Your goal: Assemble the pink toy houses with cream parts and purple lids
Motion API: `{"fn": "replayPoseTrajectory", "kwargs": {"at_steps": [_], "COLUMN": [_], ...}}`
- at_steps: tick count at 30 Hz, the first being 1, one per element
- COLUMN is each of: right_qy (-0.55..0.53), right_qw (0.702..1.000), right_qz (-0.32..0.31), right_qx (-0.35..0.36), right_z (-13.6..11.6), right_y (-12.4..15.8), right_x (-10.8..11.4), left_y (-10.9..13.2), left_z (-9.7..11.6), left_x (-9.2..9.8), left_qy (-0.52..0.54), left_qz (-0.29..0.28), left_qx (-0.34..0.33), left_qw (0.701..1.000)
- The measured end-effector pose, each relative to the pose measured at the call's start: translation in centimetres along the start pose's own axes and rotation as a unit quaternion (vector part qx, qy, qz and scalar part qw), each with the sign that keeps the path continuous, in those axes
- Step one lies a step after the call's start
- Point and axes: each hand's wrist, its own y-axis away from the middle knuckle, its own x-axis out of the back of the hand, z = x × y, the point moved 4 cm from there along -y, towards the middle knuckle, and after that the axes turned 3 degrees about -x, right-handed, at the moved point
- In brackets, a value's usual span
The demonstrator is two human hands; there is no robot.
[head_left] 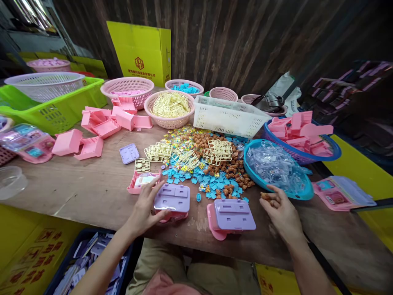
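My left hand (149,209) has its thumb and fingers around the left side of a pink box with a purple lid (172,198). To the right, my right hand (281,209) holds a small brown piece (265,196) between thumb and fingers. A second purple-lidded pink box (235,215) sits between the hands, touched by neither. Behind my left hand is an open pink tray (135,182) with a white item in it. Piles of brown pieces (199,141), blue pieces (215,180) and cream frames (219,150) lie further back.
A turquoise basket (250,166) of clear bags stands at the right, before a blue-rimmed basket (336,153) of pink parts. At the back are a pink basket (170,122), a white basket (227,119) and a yellow carton (135,45). Pink boxes (67,141) lie left.
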Motion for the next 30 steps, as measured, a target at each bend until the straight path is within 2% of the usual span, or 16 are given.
{"fn": "replayPoseTrajectory", "kwargs": {"at_steps": [2,4,6,8,10,12,15,17,19,21,22,25,30], "right_qy": [-0.068,-0.101,-0.140,-0.189,-0.188,-0.174,-0.171,-0.141,-0.067,0.008,0.032,0.047,0.033], "right_qw": [0.996,0.983,0.951,0.887,0.856,0.862,0.905,0.941,0.969,0.970,0.963,0.939,0.929], "right_qz": [-0.049,-0.141,-0.273,-0.421,-0.476,-0.466,-0.382,-0.295,-0.186,-0.097,-0.078,-0.093,-0.113], "right_qx": [0.036,0.055,0.035,0.024,0.069,0.095,0.075,0.090,0.148,0.222,0.256,0.328,0.352], "right_z": [-3.6,-7.3,-10.2,-12.5,-13.8,-14.0,-12.8,-11.8,-11.1,-11.0,-11.1,-11.7,-12.7], "right_y": [2.1,5.0,8.7,12.8,15.6,16.8,15.6,13.9,12.3,11.2,11.0,10.9,11.6], "right_x": [-0.2,-1.4,-4.0,-7.4,-10.6,-12.9,-14.2,-13.5,-12.2,-11.2,-11.1,-11.9,-13.2], "left_y": [0.3,0.6,0.5,0.2,-0.2,-0.5,-0.8,-0.8,-0.8,-0.9,-0.9,-1.0,-0.7], "left_z": [-1.1,-1.3,-0.9,-0.2,0.6,1.1,1.5,1.5,1.6,1.8,1.9,2.3,1.9], "left_x": [-0.9,-1.6,-2.1,-2.2,-2.2,-2.1,-1.9,-1.6,-1.4,-1.3,-1.3,-1.5,-1.9], "left_qy": [0.051,0.101,0.132,0.150,0.158,0.167,0.176,0.174,0.170,0.171,0.172,0.178,0.181], "left_qz": [-0.079,-0.100,-0.080,-0.039,0.004,0.030,0.039,0.044,0.050,0.053,0.052,0.055,0.068], "left_qx": [0.033,0.070,0.107,0.142,0.177,0.207,0.236,0.252,0.264,0.269,0.269,0.271,0.293], "left_qw": [0.995,0.987,0.982,0.978,0.971,0.964,0.955,0.951,0.948,0.946,0.946,0.945,0.936]}}
